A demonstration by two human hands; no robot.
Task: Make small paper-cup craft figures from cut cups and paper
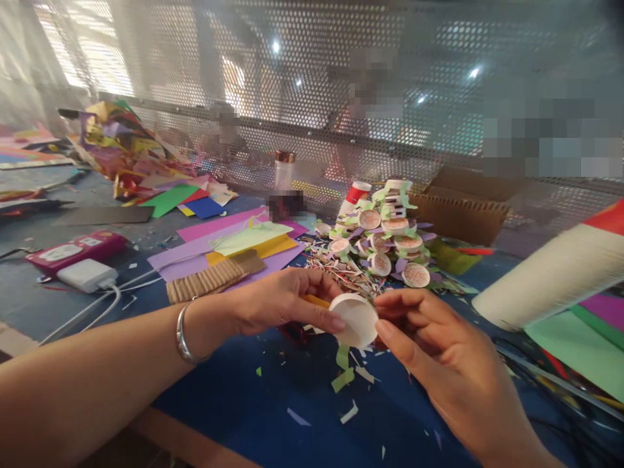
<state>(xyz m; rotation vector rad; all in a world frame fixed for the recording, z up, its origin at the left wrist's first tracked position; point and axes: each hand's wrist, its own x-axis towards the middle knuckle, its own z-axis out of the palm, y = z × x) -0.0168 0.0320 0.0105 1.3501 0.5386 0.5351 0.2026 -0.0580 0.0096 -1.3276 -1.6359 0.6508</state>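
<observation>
My left hand (283, 300) and my right hand (439, 351) meet over a blue table (234, 396), both pinching a small white round paper cup (358, 320) with green paper strips hanging from it. The left thumb lies on its rim; the left hand also seems to hold something orange, mostly hidden. A silver bangle sits on my left wrist. Just behind the hands lies a pile of finished decorated cups (387, 244) with green and purple strips.
Coloured paper sheets (234, 244) and a corrugated cardboard strip (214, 276) lie at the left. A white charger (88, 274), a pink box (78, 250), a glue bottle (355, 194), a cardboard box (463, 208) and a stack of white cups (550, 273) surround them. Perforated mesh stands behind.
</observation>
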